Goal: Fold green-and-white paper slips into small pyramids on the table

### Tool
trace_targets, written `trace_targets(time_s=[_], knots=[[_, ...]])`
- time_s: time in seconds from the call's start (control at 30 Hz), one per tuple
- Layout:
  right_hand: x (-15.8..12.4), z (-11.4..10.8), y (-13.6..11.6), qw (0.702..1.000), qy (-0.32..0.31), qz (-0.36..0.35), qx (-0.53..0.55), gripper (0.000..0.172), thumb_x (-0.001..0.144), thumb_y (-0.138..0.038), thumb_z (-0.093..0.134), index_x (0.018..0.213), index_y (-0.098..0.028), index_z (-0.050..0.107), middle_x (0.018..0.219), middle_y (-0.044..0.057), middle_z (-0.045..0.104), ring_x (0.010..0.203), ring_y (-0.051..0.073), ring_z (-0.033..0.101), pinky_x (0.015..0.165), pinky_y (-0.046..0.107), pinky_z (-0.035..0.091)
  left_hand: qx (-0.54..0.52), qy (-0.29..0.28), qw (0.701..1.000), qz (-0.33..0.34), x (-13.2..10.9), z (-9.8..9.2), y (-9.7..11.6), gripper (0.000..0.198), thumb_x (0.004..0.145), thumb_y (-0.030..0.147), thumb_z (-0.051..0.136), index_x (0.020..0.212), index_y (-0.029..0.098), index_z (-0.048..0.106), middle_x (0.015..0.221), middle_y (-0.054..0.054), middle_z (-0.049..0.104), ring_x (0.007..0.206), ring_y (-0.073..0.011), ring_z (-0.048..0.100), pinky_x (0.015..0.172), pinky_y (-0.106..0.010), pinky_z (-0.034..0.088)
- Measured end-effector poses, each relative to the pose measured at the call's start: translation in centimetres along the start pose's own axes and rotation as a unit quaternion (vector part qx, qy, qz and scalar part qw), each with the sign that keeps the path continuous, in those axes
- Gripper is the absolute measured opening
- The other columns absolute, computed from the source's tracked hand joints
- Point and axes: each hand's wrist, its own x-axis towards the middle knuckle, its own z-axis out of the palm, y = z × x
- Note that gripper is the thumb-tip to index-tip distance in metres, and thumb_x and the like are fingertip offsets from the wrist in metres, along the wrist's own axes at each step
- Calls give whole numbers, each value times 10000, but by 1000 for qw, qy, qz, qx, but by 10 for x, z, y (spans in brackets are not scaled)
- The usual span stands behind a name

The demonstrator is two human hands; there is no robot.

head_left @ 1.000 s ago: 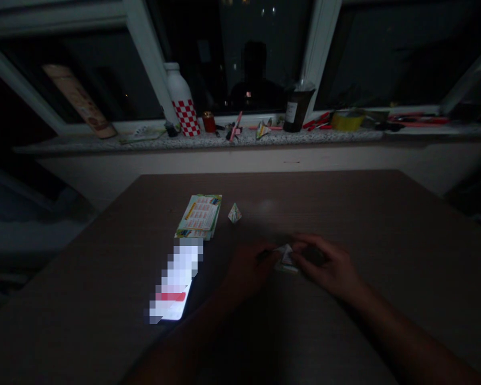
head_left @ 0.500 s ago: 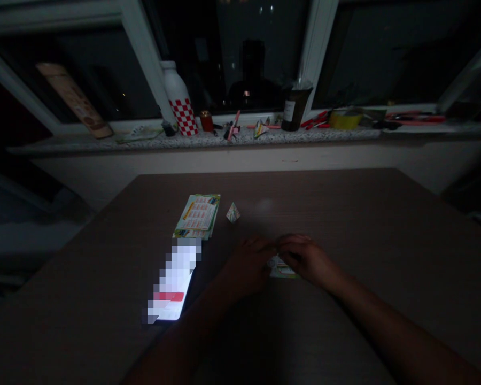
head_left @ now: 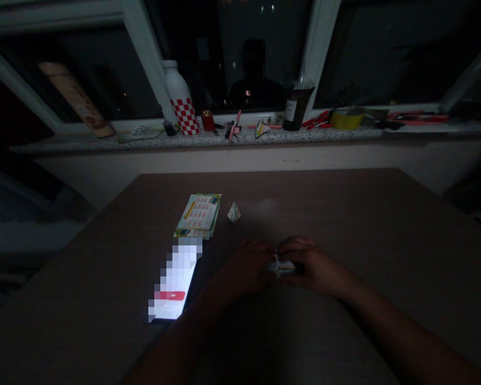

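Observation:
Between my hands, low over the brown table (head_left: 328, 208), is a small piece of printed paper (head_left: 282, 267), partly covered by my fingers. My left hand (head_left: 250, 266) grips its left side, with the thumb and fingers closed around it. From the right, my right hand (head_left: 316, 264) pinches the other side, thumb at the near edge and fingers at the far edge. The paper looks creased or raised along its middle; dim light hides the details. Beyond my left hand stands a small folded paper piece (head_left: 233, 213) with a pointed top.
To the left lies a stack of printed leaflets (head_left: 198, 214), with a lit phone (head_left: 174, 283) just nearer. A granite windowsill (head_left: 220, 140) behind the table holds a checkered bottle (head_left: 184, 109), a dark pouch (head_left: 295, 109), yellow tape (head_left: 347, 120) and several pens.
My right hand's thumb and fingers have spread to the near and far edges of the paper. Less of the paper shows now, and it appears bent up between my hands.

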Motion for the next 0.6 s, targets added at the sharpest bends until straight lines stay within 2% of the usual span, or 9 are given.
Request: trace_targets(time_s=[0.17,0.33,0.6], knots=[[1,0,-5,1000,3,1,-15,293,694,-299,754,967,-228,678,994,37,675,977,223,573,896,394,386,-5,-5,1000,2,1,-1,0,345,773,342,661,1101,250,606,1144,-39,607,1082,-249,519,932,-415,352],[2,1,-6,999,11,-14,-32,243,748,-338,711,963,-230,680,950,43,682,948,223,583,873,397,387,6,-2,1000,5,1,-2,1,294,788,299,644,1072,230,612,1129,-40,613,1066,-238,530,916,-398,370],[2,2,-6,999,7,-6,-41,281,722,-349,732,971,-231,683,959,42,676,945,229,574,877,396,378,-15,0,1000,10,0,-4,0,345,764,289,669,1102,252,608,1139,-34,617,1069,-238,538,942,-407,351]])
